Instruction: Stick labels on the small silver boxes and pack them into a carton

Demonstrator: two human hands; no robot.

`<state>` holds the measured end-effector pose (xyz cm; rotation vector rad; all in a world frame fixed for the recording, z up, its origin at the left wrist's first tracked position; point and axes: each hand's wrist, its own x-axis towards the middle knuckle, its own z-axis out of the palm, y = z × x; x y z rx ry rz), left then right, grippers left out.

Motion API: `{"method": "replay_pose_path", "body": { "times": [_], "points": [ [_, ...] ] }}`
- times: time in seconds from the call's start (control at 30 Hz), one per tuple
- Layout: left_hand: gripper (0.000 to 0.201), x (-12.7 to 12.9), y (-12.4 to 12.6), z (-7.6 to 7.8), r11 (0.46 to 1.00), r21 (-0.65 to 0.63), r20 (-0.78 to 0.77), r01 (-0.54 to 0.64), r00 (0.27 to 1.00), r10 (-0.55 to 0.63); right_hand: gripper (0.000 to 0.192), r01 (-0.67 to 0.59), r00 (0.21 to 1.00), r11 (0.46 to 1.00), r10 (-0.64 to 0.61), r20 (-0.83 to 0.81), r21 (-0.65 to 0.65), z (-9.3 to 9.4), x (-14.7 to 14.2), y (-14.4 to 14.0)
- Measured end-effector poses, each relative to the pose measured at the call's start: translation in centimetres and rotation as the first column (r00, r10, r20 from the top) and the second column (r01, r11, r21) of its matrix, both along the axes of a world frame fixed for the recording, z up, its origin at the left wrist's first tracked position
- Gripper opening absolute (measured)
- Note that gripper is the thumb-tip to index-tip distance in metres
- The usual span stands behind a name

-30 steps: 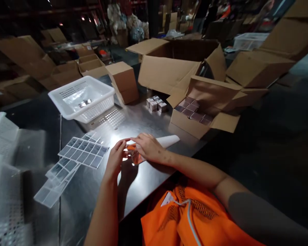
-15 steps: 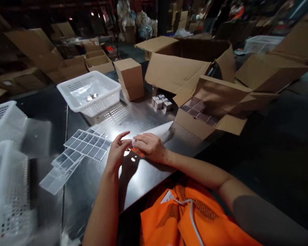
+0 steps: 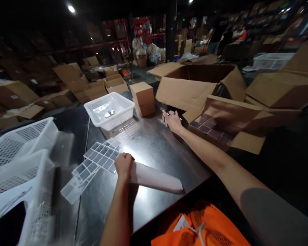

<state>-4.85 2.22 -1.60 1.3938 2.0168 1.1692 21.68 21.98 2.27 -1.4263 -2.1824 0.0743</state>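
My left hand (image 3: 124, 165) is closed at the left end of a long, pale white strip (image 3: 156, 177), which lies slantwise across the metal table. Whether the strip is a sleeve or a folded sheet I cannot tell. Farther off, my right hand (image 3: 172, 121) reaches over a cluster of small boxes (image 3: 165, 120), its fingers spread and touching them. The hand hides most of these boxes. Label sheets (image 3: 102, 155) with grey rectangles lie overlapped just left of my left hand.
A white plastic basket (image 3: 129, 111) holding small silvery pieces stands at the back, beside a brown carton (image 3: 145, 97). On the right an open carton (image 3: 246, 140) contains several small dark boxes (image 3: 207, 124), with a larger open carton (image 3: 184, 92) behind. White baskets (image 3: 45, 160) line the left.
My right hand has left the white strip and moved forward to the small boxes. My left hand has closed on the strip, which now slants down to the right. The view has tilted up.
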Motion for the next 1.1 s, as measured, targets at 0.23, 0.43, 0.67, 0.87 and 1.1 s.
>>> {"method": "replay_pose_path", "body": {
  "times": [0.23, 0.43, 0.67, 0.87, 1.1],
  "points": [
    [0.021, 3.0, -0.2, 0.7, 0.997, -0.004, 0.197, 0.072, 0.978, -0.07, 0.066, -0.17, 0.985, 0.98, 0.173, -0.022, 0.105, -1.1, 1.7, -2.0],
    [0.073, 4.4, -0.4, 0.7, 0.993, 0.055, 0.362, 0.108, 0.924, -0.121, 0.041, -0.494, 0.839, 0.825, 0.535, -0.098, 0.275, -3.2, -3.3, -8.5],
    [0.061, 4.2, -0.8, 1.1, 0.988, 0.152, 0.324, 0.01, 0.944, -0.06, 0.049, -0.572, 0.59, 0.732, 0.681, -0.435, 0.37, -2.9, -3.9, -12.4],
    [0.064, 4.9, -1.4, 0.3, 0.968, 0.208, 0.286, 0.14, 0.938, -0.197, 0.029, -0.63, 0.203, 0.769, 0.302, -0.931, 0.112, -0.8, -1.2, -11.9],
    [0.062, 5.5, -1.7, 0.3, 0.947, 0.215, 0.232, 0.238, 0.929, -0.287, 0.033, -0.809, 0.351, 0.518, 0.046, -0.935, -0.278, 0.3, 0.0, -12.8]
  ]
}}
